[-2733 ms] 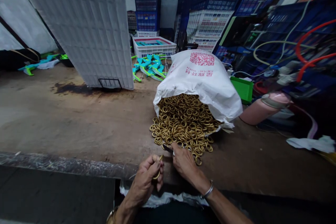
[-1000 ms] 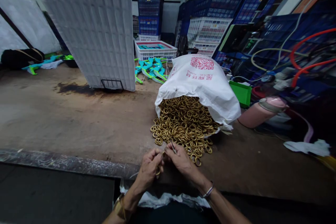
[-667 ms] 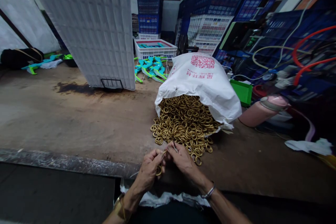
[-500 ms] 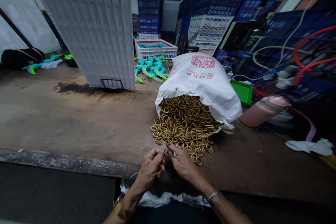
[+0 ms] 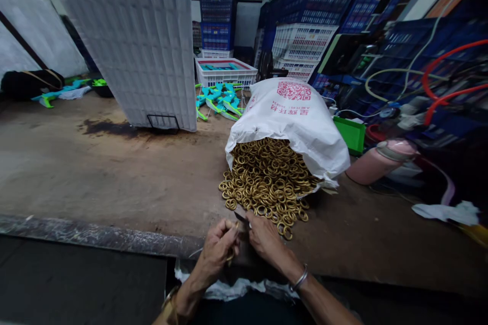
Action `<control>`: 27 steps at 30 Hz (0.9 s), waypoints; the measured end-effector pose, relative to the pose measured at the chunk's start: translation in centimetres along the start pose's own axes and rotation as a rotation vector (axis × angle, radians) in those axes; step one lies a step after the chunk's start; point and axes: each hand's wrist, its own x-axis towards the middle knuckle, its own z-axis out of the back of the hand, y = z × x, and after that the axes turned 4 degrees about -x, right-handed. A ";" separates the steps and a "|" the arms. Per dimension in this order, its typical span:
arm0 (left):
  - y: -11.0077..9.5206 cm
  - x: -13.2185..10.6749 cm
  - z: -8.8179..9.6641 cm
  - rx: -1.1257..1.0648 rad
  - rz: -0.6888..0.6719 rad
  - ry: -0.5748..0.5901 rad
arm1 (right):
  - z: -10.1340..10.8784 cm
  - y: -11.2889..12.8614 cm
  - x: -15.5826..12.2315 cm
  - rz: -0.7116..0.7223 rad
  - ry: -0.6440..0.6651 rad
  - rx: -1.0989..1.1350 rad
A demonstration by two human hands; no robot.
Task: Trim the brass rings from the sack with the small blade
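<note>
My left hand (image 5: 220,241) is closed, thumb against the fingers, on a gold-coloured ring (image 5: 230,257) that is partly hidden by the fingers. My right hand (image 5: 264,235) is wrapped round a small knife (image 5: 241,218), its dark blade pointing up and to the left just beyond the left fingertips. Right past both hands lies a heap of gold-coloured rings (image 5: 267,183). They spill out of a white sack (image 5: 293,117) with red print that rests on its side on the table (image 5: 152,177).
A tall white ribbed panel (image 5: 141,45) stands at the left in a black wire stand. Behind are turquoise-and-green plastic parts (image 5: 221,99), a white crate (image 5: 224,77) and stacked blue crates (image 5: 217,15). To the right are a green tray (image 5: 348,134) and a pink bottle (image 5: 381,162).
The knife in my right hand has swung so its blade points further left, and the hands have drawn slightly apart. My left hand has turned a little, still gripping the ring.
</note>
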 end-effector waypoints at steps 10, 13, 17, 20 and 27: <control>3.6 -4.6 2.1 -0.520 0.647 -0.202 | -0.7 1.8 2.5 0.059 -0.153 0.047; 4.8 -4.7 2.9 -0.694 0.733 -0.333 | -1.4 2.4 3.4 0.052 -0.134 -0.034; 5.7 -4.2 2.9 -0.789 0.738 -0.433 | -1.7 2.9 3.8 -0.023 -0.115 -0.110; 6.7 -3.7 2.8 -0.803 0.698 -0.454 | -1.5 3.1 3.8 -0.068 -0.100 -0.120; 9.7 -2.8 4.0 -0.760 0.657 -0.497 | -1.5 2.5 3.6 -0.132 -0.124 -0.064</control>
